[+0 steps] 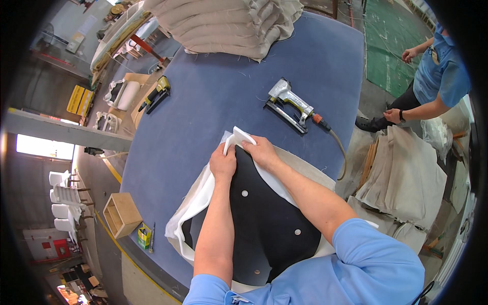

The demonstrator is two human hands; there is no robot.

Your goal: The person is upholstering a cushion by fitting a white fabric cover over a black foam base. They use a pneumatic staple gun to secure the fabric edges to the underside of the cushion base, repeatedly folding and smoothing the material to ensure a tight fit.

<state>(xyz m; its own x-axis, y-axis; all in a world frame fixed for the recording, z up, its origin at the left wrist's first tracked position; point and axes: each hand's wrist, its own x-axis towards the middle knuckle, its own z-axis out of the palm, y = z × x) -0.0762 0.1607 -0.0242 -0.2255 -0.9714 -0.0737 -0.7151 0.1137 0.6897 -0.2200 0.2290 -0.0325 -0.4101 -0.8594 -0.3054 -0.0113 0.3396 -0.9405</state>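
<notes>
Both hands worked at the far edge of a black panel (264,223) that lay on the blue table (213,96) right in front of the person. The left hand (223,163) and the right hand (261,151) sat close together, fingers pinched on a fold of white padding (238,136) pulled up over the panel's top edge. The step in hand looked like wrapping the padding over that edge and holding it taut. Fixing it would likely call for one hand to keep the fold down while the other reached for the staple gun (291,105), which lay just beyond the right hand with its hose trailing right.

The panel was dark and smooth, dotted with small pale studs. White padding bunched loosely along its left side, below the left hand, and beige cloth (310,170) showed under its right side.
</notes>
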